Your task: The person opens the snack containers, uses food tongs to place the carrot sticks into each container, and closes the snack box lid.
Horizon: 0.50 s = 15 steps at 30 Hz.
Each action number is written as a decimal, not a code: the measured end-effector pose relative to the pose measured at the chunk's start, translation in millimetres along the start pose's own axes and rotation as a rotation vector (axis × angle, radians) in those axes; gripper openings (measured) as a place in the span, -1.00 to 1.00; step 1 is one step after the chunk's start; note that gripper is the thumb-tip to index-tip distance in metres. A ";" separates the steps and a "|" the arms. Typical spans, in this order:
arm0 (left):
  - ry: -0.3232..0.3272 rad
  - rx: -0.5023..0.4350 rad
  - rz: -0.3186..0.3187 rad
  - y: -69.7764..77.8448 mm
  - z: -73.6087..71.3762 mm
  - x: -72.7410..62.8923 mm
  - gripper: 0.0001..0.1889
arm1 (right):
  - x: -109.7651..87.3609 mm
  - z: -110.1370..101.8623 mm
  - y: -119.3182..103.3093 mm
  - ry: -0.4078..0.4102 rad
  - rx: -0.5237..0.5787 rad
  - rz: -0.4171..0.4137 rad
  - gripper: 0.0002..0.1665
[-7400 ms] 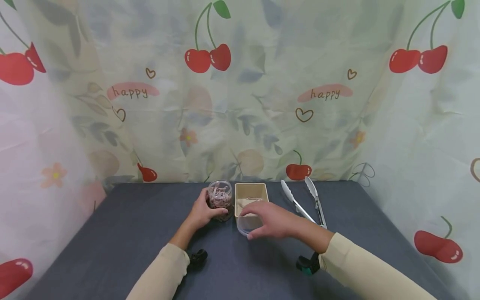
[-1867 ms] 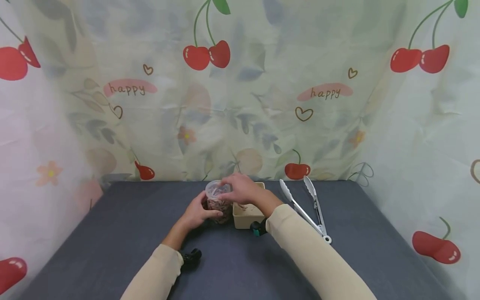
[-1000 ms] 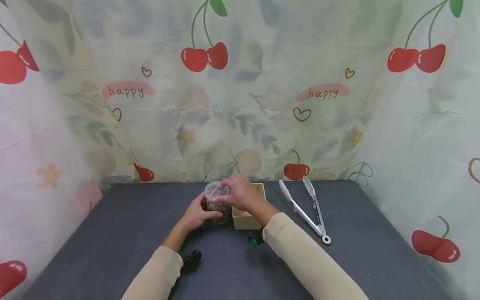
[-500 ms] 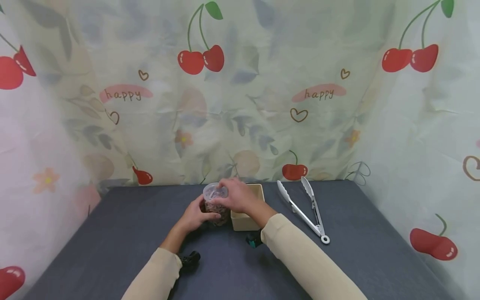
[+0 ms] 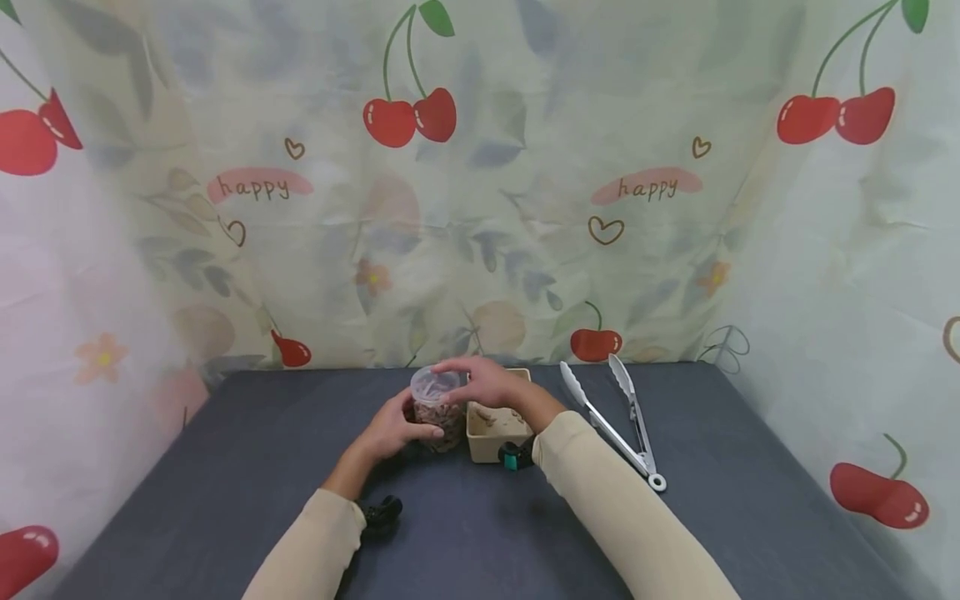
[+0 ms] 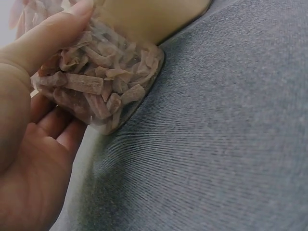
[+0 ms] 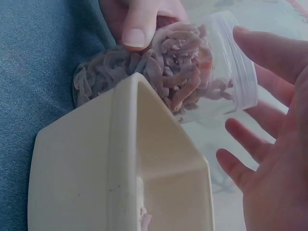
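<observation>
A clear plastic jar (image 5: pixel 438 423) full of pinkish-brown dried strips stands upright on the table, left of a beige box. My left hand (image 5: pixel 392 429) grips its side, with the thumb across the front in the left wrist view. On top of the jar sits a clear lid (image 7: pixel 234 60). My right hand (image 5: pixel 487 383) reaches over the box to that lid, its thumb and forefinger around the lid's edge; the other fingers are spread. A few strips lie inside the beige box (image 5: pixel 483 450), partly hidden under my right wrist.
Metal tongs (image 5: pixel 637 450) with white scalloped tips lie spread apart to the right of the box. A dark grey cloth (image 5: pixel 225 483) covers the table. Behind it hangs a curtain (image 5: pixel 480 208) with a cherry print.
The right hand has brought the clear lid from in front of the box up onto the jar. Its grip has shifted around the lid in the latest frames. The left hand stays on the jar.
</observation>
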<state>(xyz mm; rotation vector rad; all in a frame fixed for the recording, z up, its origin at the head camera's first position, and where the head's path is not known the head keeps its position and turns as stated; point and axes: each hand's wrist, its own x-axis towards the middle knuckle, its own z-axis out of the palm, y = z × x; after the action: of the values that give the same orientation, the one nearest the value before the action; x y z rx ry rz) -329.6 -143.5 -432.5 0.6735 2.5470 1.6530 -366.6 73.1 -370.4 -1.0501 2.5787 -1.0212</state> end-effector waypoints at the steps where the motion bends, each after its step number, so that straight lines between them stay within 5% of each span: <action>1: -0.004 0.000 -0.001 0.8 -0.5 0.2 -0.29 | -0.1 -0.3 1.2 0.000 0.007 -0.006 -0.42; 9: -0.019 -0.018 0.006 1.0 -0.8 0.1 -0.27 | 0.0 1.5 3.6 0.036 -0.030 -0.025 -0.41; 15: 0.013 -0.029 0.011 -10.3 2.6 4.2 -0.26 | 0.7 8.2 -0.3 0.137 -0.128 -0.006 -0.39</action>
<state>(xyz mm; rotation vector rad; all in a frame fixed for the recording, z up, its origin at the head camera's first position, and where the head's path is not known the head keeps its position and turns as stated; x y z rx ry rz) -336.2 -143.2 -441.9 0.6783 2.5274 1.7002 -363.7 68.1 -376.2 -1.0524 2.7850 -0.9722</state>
